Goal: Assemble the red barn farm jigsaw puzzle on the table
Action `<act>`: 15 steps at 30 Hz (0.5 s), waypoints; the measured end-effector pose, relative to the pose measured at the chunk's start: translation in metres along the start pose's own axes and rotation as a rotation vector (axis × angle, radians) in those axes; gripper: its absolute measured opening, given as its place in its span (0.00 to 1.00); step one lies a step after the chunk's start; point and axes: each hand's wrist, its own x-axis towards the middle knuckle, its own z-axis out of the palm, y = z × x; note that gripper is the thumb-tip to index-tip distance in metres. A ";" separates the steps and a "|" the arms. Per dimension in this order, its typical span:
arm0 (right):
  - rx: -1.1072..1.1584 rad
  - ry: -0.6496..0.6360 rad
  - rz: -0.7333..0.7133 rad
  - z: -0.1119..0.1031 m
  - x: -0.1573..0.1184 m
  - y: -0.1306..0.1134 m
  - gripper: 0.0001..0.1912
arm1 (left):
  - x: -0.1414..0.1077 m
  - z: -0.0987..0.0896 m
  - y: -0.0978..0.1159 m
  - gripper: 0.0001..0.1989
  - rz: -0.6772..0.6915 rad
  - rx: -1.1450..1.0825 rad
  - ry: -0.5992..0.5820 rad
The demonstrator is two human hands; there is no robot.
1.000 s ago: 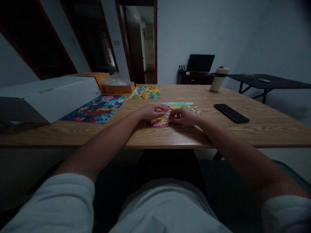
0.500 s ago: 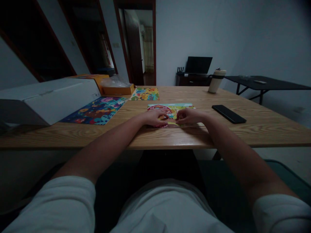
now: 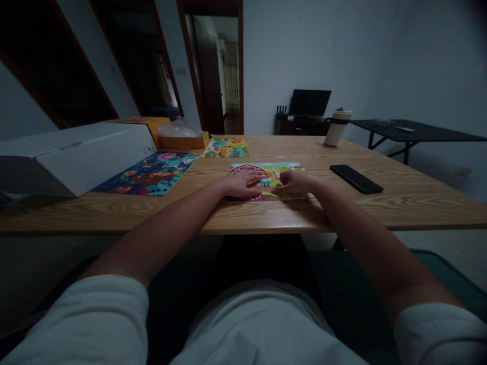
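A flat, colourful picture board (image 3: pixel 272 177) with a red barn on its left part lies on the wooden table in front of me. Resting over its left side is my left hand (image 3: pixel 242 183), palm down with the fingers stretched out towards the middle. My right hand (image 3: pixel 294 182) is on the board's right side, its fingers curled and bunched at the surface. Whatever may be between those right fingertips is hidden. Both hands cover part of the picture, and a small gap separates them.
A dark blue picture board (image 3: pixel 152 175) lies left, beside a long white box (image 3: pixel 95 152). Farther back are a yellow animal picture (image 3: pixel 227 147) and an orange box (image 3: pixel 182 141) with clear plastic. A black phone (image 3: pixel 355 178) and a cream tumbler (image 3: pixel 337 129) stand to the right.
My left fingers have straightened and flattened over the board. My right hand has shifted slightly, with its fingers more bunched. The board stays in place.
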 end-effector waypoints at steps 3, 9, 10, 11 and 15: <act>-0.012 0.028 0.056 0.001 0.004 0.004 0.29 | -0.002 0.000 0.005 0.41 -0.081 0.015 -0.066; -0.137 0.263 -0.002 0.010 -0.007 -0.024 0.30 | -0.003 0.003 0.012 0.43 -0.134 0.038 -0.076; -0.168 0.280 -0.009 0.013 -0.010 -0.031 0.31 | -0.002 0.004 0.013 0.44 -0.138 0.038 -0.066; -0.197 0.284 -0.008 0.016 -0.012 -0.036 0.33 | -0.002 0.005 0.014 0.43 -0.139 0.040 -0.051; -0.234 0.231 0.094 0.026 -0.011 -0.037 0.43 | 0.001 0.003 0.018 0.40 -0.095 0.052 0.059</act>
